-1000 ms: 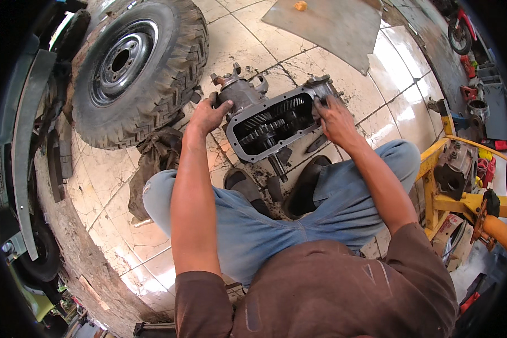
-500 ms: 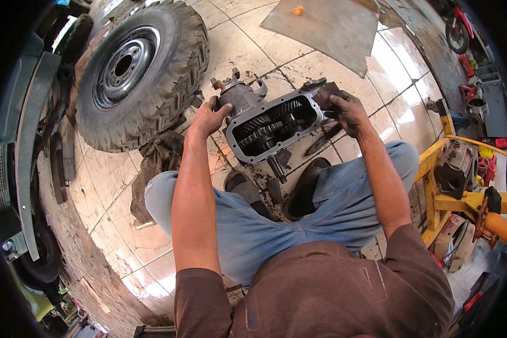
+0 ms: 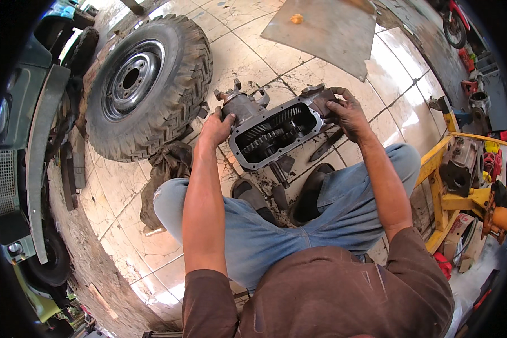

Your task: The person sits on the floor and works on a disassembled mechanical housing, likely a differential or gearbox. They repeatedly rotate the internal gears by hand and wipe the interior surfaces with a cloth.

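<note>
In front of my feet is a grey metal gearbox (image 3: 245, 159), its long opening facing up and toward me. Dark toothed gears (image 3: 265, 141) show inside, and a splined shaft (image 3: 279, 174) sticks out on the near side. My left hand (image 3: 216, 128) is closed on the housing's left end, thumb on top, with its other fingers partly hidden. On the right end, my right hand (image 3: 347, 115) grips the brown, dirty part of the casing, its fingers bent over the edge. The gearbox tilts, its right end farther from me than its left.
A large knobby tyre on a black rim (image 3: 152, 84) lies at the left, beside a dark rag (image 3: 166, 174). A flat metal sheet (image 3: 321, 34) is on the tiles beyond. To the right stands a yellow metal frame (image 3: 436, 197); a vehicle's front (image 3: 17, 135) lines the far left.
The view has shifted slightly, so most things appear a little lower and to the right. Both hands keep their hold on the gearbox; the right fingers now reach further over its end.
</note>
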Action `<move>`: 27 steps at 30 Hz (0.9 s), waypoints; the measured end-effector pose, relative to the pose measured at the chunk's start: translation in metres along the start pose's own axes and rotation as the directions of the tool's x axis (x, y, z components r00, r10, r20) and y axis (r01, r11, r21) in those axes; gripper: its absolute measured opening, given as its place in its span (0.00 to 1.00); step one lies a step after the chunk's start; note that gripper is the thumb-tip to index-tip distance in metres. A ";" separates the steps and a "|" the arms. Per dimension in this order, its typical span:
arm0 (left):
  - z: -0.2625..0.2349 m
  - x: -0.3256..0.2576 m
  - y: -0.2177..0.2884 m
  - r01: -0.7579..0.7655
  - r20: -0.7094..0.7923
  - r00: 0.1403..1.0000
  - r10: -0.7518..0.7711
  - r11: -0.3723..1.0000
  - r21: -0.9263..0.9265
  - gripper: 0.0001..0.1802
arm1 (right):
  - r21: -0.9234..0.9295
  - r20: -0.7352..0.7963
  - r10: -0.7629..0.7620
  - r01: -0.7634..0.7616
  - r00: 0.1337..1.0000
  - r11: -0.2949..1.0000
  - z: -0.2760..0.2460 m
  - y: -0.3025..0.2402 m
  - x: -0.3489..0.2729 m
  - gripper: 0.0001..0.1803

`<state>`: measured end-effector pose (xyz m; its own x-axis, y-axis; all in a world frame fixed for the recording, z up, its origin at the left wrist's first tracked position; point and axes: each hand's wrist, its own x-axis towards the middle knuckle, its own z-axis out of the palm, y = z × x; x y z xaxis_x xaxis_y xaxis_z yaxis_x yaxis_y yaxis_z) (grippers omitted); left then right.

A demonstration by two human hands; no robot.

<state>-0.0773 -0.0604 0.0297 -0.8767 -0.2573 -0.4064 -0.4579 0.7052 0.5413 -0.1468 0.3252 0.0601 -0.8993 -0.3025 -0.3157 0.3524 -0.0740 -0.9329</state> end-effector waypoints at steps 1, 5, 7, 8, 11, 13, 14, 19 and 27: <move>0.000 0.000 0.000 0.001 -0.007 1.000 -0.001 1.000 0.004 0.44 | -0.004 0.004 -0.010 0.010 1.000 1.000 0.000 0.000 0.001 0.25; 0.002 0.000 0.000 0.008 -0.024 1.000 -0.007 1.000 0.020 0.43 | 0.034 -0.008 0.035 -0.035 0.999 0.999 0.000 -0.001 0.002 0.23; 0.002 -0.001 0.001 0.012 -0.023 1.000 -0.011 1.000 0.019 0.42 | 0.083 -0.009 0.071 -0.070 0.997 0.994 0.000 -0.002 0.002 0.22; 0.002 -0.001 0.002 0.015 -0.019 1.000 -0.014 1.000 0.014 0.42 | 0.108 0.000 0.075 -0.074 0.997 0.991 0.001 -0.003 0.002 0.21; 0.000 -0.002 0.003 0.012 -0.019 1.000 -0.011 1.000 0.019 0.42 | 0.157 0.026 0.057 -0.061 0.998 0.986 0.003 -0.001 0.006 0.21; -0.001 -0.001 0.002 0.010 -0.018 1.000 -0.009 1.000 0.025 0.42 | 0.157 0.040 0.066 -0.072 0.997 0.985 0.003 0.001 0.007 0.21; -0.001 -0.002 0.002 0.012 -0.015 1.000 -0.012 1.000 0.024 0.42 | 0.143 0.045 0.088 -0.094 0.995 0.985 0.003 -0.001 0.006 0.21; 0.001 -0.003 0.003 0.019 -0.031 0.999 -0.018 1.000 0.011 0.41 | 0.060 0.036 0.090 -0.092 0.995 0.994 0.004 -0.009 0.002 0.24; 0.002 -0.001 0.000 -0.015 -0.045 0.999 0.016 0.999 0.034 0.41 | 0.090 -0.052 -0.017 0.022 0.998 0.996 0.006 -0.003 0.003 0.29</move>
<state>-0.0766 -0.0584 0.0284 -0.8897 -0.2755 -0.3640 -0.4399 0.7306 0.5222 -0.1488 0.3193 0.0633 -0.9175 -0.2513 -0.3082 0.3545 -0.1654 -0.9203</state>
